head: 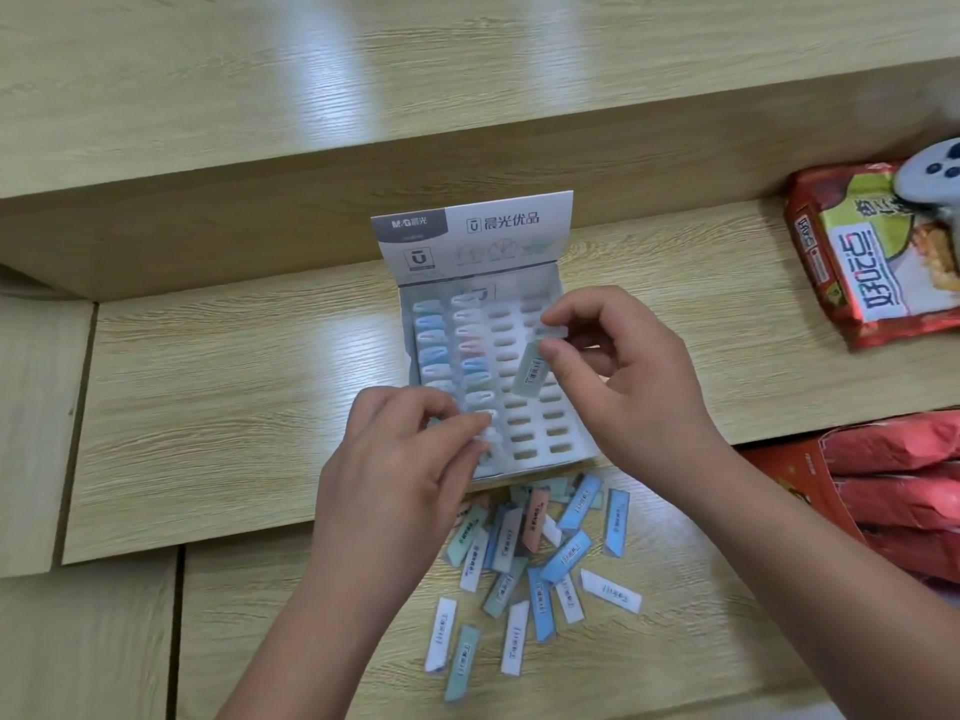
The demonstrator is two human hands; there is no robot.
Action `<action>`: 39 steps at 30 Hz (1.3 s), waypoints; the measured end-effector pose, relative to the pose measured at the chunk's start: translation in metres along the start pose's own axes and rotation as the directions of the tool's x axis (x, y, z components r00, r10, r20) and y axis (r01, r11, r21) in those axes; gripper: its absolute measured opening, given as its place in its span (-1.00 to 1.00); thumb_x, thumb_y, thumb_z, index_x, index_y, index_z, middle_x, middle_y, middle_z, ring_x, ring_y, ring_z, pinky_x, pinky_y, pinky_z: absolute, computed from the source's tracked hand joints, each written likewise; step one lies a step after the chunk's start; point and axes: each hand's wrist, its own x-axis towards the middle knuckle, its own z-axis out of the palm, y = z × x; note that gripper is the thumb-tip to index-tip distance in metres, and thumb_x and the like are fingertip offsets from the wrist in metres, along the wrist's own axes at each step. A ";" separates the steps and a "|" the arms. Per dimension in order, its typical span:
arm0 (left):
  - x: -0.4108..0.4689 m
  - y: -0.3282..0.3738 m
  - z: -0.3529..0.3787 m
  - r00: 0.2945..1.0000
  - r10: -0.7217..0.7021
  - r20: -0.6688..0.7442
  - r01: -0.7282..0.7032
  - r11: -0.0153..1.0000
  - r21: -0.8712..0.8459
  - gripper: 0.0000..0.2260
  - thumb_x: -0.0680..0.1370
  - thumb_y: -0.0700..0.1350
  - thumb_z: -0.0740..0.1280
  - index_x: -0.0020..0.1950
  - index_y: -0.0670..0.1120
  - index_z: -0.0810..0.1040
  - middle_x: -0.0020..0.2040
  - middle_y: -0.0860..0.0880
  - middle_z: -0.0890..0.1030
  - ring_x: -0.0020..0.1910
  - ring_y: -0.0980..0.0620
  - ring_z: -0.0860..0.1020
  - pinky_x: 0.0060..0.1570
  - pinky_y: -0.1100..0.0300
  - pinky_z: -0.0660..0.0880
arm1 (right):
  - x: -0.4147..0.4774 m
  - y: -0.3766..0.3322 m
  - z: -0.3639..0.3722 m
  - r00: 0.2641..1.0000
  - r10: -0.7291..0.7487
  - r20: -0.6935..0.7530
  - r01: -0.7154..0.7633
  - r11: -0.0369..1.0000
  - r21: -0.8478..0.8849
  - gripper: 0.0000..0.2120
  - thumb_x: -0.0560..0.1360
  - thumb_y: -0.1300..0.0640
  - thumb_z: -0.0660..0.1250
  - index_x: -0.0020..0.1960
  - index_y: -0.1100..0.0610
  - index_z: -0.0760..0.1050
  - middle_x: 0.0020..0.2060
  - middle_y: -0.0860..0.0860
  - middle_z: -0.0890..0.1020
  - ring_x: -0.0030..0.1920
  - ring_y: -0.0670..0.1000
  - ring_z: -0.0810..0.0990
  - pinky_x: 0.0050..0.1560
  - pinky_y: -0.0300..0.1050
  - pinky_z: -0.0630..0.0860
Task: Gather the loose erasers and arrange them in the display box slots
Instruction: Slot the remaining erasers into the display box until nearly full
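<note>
Two bare forearms come in from the near edge.

Left hand (410, 459): fingers curled, tips bunched at the near end of the box's second column, against white eraser tops. I cannot tell whether it holds one.

Right hand (623, 376): thumb and forefinger pinch the pale green eraser (530, 374) by its upper end, other fingers loosely bent. The eraser is a slim wrapped bar. Its long axis is steep, the lower end slanting down and left, and the barcode label faces up. It hangs over the empty right-hand columns.

Loose erasers (540, 558): a scattered heap on the bench (208, 407), just in front of the box. They are blue, white, green and one salmon, lying flat at all angles, some overlapping.

Display box (519, 471): white card, long axis running away from me, printed lid flap (472, 231) standing up at the far end. There are four columns of oval slots (545, 423). The two left columns hold standing erasers (431, 350) on end; the two right show open holes.

The bench is pale wood-grain laminate, glossy with light streaks, with a raised step (311, 70) behind.

Far right: a red and green snack packet (872, 252) with a grey-white controller (930, 174) lying on it, and red packets (904, 491) below.
</note>
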 end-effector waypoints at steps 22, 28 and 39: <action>0.002 0.005 0.000 0.994 0.069 0.091 -0.081 0.987 0.135 -0.68 0.29 -0.18 0.63 -0.01 -0.01 0.68 -0.17 0.04 0.56 -0.21 -0.05 0.48 -0.34 0.14 0.39 | 0.032 0.024 0.016 0.974 -0.197 -0.113 0.139 0.909 -0.394 -0.91 0.43 0.14 0.49 -0.12 0.00 0.60 -0.18 -0.18 0.64 -0.04 -0.05 0.53 -0.09 -0.17 0.43; -0.006 0.000 0.006 0.993 0.121 0.014 -0.122 0.991 0.058 -0.77 0.33 -0.22 0.61 -0.12 -0.05 0.65 -0.04 0.02 0.62 -0.04 -0.04 0.51 -0.15 0.15 0.39 | 0.046 0.026 0.017 0.981 -0.155 -0.113 0.102 0.921 -0.376 -0.94 0.46 0.13 0.46 -0.12 -0.01 0.61 -0.19 -0.16 0.65 -0.08 -0.04 0.55 -0.10 -0.06 0.50; -0.006 -0.009 0.006 0.978 0.206 0.024 -0.207 0.978 0.030 -0.81 0.54 0.07 0.31 -0.01 0.05 0.69 0.04 0.05 0.62 0.07 0.00 0.50 -0.08 0.08 0.47 | 0.060 0.028 0.015 0.993 -0.115 0.011 0.110 0.904 -0.413 -0.95 0.45 0.07 0.43 -0.11 -0.08 0.62 -0.22 -0.11 0.62 -0.10 -0.10 0.49 -0.15 -0.04 0.48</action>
